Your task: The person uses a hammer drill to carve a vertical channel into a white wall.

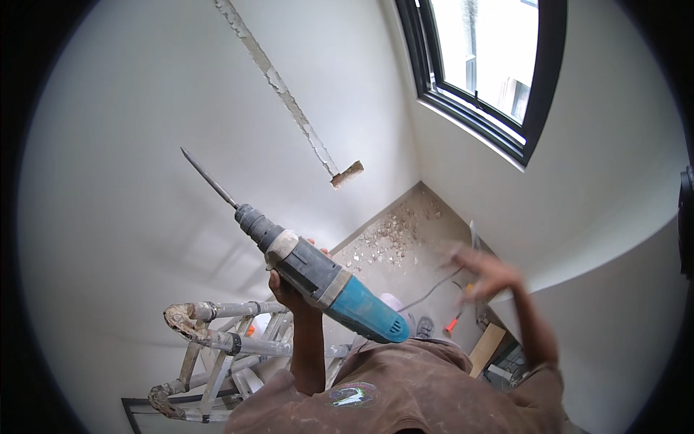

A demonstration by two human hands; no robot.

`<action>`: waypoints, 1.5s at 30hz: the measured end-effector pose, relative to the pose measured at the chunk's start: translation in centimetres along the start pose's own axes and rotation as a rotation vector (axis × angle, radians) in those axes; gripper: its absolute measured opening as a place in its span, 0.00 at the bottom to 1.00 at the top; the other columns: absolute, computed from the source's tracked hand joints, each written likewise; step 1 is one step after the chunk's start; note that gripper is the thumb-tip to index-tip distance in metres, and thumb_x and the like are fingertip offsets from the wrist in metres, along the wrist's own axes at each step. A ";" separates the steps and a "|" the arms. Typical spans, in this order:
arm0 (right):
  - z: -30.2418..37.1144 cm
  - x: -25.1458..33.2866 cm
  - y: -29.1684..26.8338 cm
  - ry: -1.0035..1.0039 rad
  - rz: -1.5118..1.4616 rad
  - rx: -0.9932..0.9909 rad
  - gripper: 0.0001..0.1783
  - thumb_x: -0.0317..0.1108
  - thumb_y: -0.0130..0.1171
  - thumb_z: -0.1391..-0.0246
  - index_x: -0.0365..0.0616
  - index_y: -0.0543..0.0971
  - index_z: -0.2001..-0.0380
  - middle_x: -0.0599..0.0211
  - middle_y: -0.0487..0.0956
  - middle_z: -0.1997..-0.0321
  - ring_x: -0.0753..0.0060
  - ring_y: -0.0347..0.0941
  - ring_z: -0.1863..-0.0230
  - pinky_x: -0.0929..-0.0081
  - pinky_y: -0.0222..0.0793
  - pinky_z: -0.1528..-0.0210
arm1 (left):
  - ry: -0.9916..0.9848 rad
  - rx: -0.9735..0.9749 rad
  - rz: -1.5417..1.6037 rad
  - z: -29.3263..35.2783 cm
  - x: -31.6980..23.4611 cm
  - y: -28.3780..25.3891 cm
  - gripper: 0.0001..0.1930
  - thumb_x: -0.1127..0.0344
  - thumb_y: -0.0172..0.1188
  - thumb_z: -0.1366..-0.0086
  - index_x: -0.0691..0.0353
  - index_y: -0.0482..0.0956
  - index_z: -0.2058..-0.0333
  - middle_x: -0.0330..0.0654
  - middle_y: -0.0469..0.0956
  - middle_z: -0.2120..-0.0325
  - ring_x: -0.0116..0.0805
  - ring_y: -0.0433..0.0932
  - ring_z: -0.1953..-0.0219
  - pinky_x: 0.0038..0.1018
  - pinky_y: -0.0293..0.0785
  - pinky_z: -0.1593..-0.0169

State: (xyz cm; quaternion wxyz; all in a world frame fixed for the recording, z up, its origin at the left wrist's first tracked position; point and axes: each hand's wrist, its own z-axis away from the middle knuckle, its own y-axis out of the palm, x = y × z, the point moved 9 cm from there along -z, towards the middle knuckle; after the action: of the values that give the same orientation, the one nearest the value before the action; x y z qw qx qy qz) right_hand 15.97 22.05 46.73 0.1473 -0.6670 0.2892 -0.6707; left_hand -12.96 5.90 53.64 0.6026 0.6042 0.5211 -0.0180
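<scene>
My left hand is closed around the body of a blue and grey rotary hammer drill, which I hold up in front of my chest. Its long pointed chisel bit aims up and left toward the white wall, and I cannot tell whether it touches. Out to the right, my right hand is apart from the drill, blurred by motion, with fingers spread and nothing seen in them. A grey cable runs near the drill's rear end. In the wall is a rough chiselled groove, ending in a wider cut-out.
An aluminium ladder with dirty, wrapped ends stands close at left. Plaster rubble lies on the floor by the corner. A red-handled tool and a wooden board are at lower right, near my shoe. A black-framed window is at upper right.
</scene>
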 end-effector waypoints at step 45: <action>-24.8 -26.2 10.3 0.519 -0.543 -0.492 0.54 0.25 0.63 0.64 0.33 0.50 0.32 0.47 0.74 0.48 0.56 0.75 0.49 0.65 0.68 0.44 | -0.834 -0.434 -0.279 -24.1 36.1 -32.0 0.27 0.42 0.58 0.37 0.63 0.73 0.57 0.40 0.77 0.67 0.30 0.79 0.66 0.28 0.77 0.59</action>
State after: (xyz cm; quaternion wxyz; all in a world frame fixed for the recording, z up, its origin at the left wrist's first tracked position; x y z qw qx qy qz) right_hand -8.48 33.91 20.89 -0.2746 -0.5435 0.2818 -0.7415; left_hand -31.98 37.24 14.07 0.8638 0.3302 0.3032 -0.2300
